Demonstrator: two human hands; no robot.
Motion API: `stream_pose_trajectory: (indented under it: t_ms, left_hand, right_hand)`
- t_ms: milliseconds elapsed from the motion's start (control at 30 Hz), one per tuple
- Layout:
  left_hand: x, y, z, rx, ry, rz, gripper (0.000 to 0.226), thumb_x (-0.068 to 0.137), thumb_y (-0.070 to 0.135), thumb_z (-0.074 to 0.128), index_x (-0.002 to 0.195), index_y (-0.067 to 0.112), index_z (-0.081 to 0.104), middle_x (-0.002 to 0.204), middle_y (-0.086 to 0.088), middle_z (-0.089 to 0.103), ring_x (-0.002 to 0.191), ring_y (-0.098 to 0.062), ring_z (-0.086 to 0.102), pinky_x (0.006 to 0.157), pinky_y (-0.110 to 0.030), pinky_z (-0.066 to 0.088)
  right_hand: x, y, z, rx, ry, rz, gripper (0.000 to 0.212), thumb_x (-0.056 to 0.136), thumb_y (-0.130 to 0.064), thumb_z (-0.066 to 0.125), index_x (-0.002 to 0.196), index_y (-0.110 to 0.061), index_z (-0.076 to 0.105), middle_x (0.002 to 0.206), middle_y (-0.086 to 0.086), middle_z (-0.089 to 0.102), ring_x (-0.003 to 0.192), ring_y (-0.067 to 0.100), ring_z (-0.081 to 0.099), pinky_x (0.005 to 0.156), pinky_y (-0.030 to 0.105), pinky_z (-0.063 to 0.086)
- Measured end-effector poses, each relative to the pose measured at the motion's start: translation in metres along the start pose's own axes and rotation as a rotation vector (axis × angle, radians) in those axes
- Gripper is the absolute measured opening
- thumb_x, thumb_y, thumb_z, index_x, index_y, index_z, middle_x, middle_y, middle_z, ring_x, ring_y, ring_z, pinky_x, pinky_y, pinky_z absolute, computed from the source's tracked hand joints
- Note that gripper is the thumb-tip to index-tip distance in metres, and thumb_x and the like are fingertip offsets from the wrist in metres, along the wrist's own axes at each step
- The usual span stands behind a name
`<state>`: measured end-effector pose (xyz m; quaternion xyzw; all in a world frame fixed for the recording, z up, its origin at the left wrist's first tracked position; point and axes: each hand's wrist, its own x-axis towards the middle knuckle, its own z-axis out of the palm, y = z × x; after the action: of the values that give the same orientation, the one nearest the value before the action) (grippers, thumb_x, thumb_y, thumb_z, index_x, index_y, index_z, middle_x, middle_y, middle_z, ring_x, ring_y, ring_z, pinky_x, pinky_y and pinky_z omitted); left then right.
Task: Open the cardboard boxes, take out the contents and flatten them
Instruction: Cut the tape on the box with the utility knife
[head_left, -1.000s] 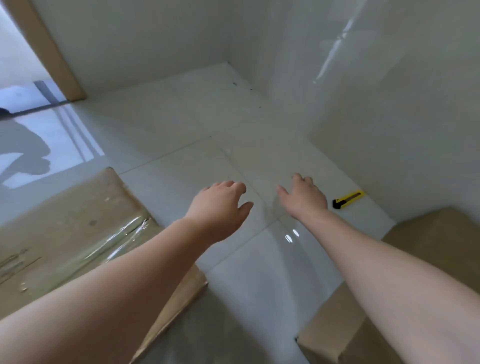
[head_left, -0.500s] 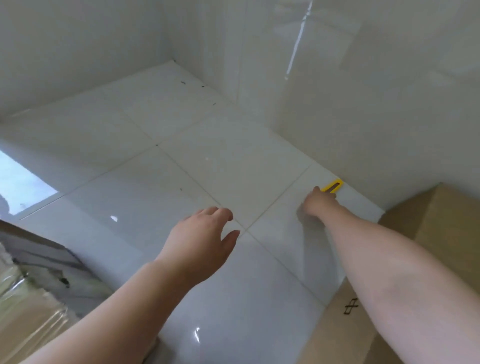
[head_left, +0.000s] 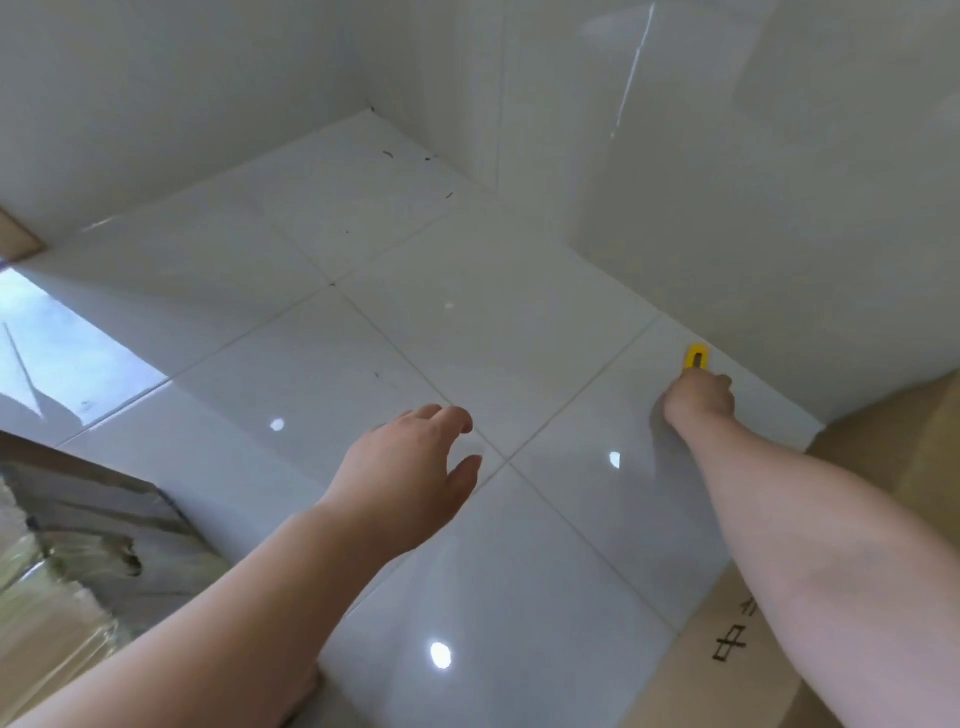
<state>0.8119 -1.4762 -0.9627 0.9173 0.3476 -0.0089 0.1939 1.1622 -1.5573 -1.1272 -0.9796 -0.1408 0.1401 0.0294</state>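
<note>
A yellow utility knife (head_left: 696, 357) lies on the white tiled floor close to the right wall. My right hand (head_left: 699, 399) reaches out to it with fingers curled round its near end, and only the far yellow tip shows. My left hand (head_left: 410, 474) hovers over the floor in the middle, fingers loosely spread, holding nothing. A brown cardboard box (head_left: 769, 670) with black printed marks stands at the lower right under my right forearm. Another cardboard box (head_left: 57, 566), taped with shiny clear tape, sits at the lower left.
White glossy walls meet in a corner at the far middle. A bright doorway patch (head_left: 62, 358) lies on the floor at the left. A few dark specks dot the far tiles.
My right hand has stretched right to the yellow knife and closed on it. The view has swung right, so the left box has slid mostly out of frame.
</note>
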Motion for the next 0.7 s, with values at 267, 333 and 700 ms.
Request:
stream_pose_trajectory:
  t_ms: [267,333,700]
  left_hand:
    - [-0.005,0.001,-0.012,0.025,-0.006,0.008,0.037,0.095,0.042,0.045,0.129,0.028,0.047,0.125,0.012,0.054,0.105,-0.014,0.056,0.087,-0.031,0.047]
    - [-0.009,-0.003,-0.020,0.040,0.005,0.014,0.036,0.094,0.042,0.045,0.128,0.028,0.048,0.124,0.012,0.055,0.105,-0.015,0.057,0.086,-0.032,0.048]
    - [-0.060,-0.047,-0.108,-0.335,0.306,-0.130,0.005,0.089,0.023,0.062,0.088,0.028,0.061,0.083,0.014,0.065,0.077,0.000,0.060,0.069,-0.013,0.043]
  right_hand:
    - [-0.009,0.003,-0.010,0.215,-0.074,0.119,0.023,0.084,-0.004,0.059,0.106,0.001,0.056,0.113,0.024,0.063,0.105,0.039,0.062,0.087,0.043,0.051]
    - [-0.019,-0.005,-0.008,0.285,-0.105,0.057,0.014,0.080,-0.002,0.059,0.094,0.002,0.060,0.100,0.025,0.067,0.089,0.037,0.066,0.080,0.044,0.055]
    - [-0.241,-0.159,-0.136,1.155,-1.008,-0.710,0.017,0.095,0.012,0.039,0.094,0.001,0.052,0.079,0.010,0.057,0.067,0.017,0.061,0.065,0.028,0.057]
